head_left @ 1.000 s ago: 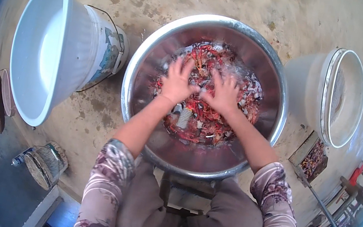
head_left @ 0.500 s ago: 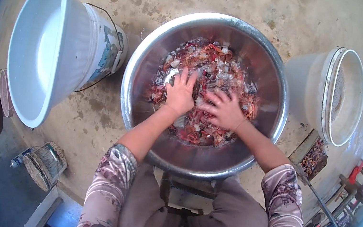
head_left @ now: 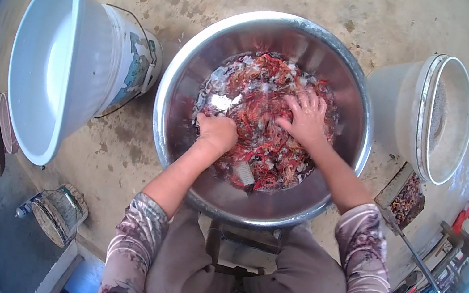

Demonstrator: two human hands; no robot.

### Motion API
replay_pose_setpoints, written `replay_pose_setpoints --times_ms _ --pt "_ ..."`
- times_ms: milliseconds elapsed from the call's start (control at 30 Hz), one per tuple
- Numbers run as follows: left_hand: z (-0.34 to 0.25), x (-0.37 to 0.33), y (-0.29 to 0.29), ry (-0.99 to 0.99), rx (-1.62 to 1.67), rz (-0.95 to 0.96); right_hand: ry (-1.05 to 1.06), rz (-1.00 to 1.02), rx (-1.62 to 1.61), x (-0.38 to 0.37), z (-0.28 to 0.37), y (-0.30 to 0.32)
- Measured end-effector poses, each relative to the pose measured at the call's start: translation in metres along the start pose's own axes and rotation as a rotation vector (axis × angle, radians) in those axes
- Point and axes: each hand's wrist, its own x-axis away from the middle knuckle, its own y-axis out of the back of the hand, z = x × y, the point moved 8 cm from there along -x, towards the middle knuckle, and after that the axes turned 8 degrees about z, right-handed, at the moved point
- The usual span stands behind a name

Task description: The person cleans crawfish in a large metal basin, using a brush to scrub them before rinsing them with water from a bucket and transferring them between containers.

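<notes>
A wide steel basin [head_left: 247, 216] stands in front of my knees. In it lies a wet, shiny mass of red, white and dark pieces [head_left: 259, 151], whose exact kind I cannot make out. At the left side of the mass my left hand [head_left: 218, 133] is curled with its fingers closed and tucked down; what they hold, if anything, is hidden. My right hand [head_left: 308, 119] lies over the right part of the mass, fingers spread and touching its top. A pale ribbed piece [head_left: 244, 174] shows near the basin's front, and a bright white patch [head_left: 220, 102] lies just beyond my left hand.
On the left, a big pale-blue tub [head_left: 55, 133] lies tilted against a white bucket [head_left: 148, 59]. A whitish bucket [head_left: 398, 90] is to the right, beside a long-handled dustpan [head_left: 407, 199] holding small scraps. A small dirty pail [head_left: 56, 215] sits at lower left.
My left hand has gone from spread to curled and moved slightly left and nearer. My right hand has shifted away from me and a little right. The mass looks stirred, with more red showing.
</notes>
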Motion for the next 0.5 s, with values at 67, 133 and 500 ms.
replay_pose_setpoints --times_ms 67,133,500 --pt "0.006 0.001 0.027 0.028 0.047 -0.401 -0.241 -0.004 -0.044 0.000 0.012 -0.017" --pt "-0.006 0.013 0.052 -0.132 0.189 -0.662 -0.012 0.148 -0.067 0.015 0.055 -0.024" --pt "0.010 -0.007 0.023 -0.105 0.224 -0.505 -0.194 -0.017 -0.179 0.011 0.027 -0.017"
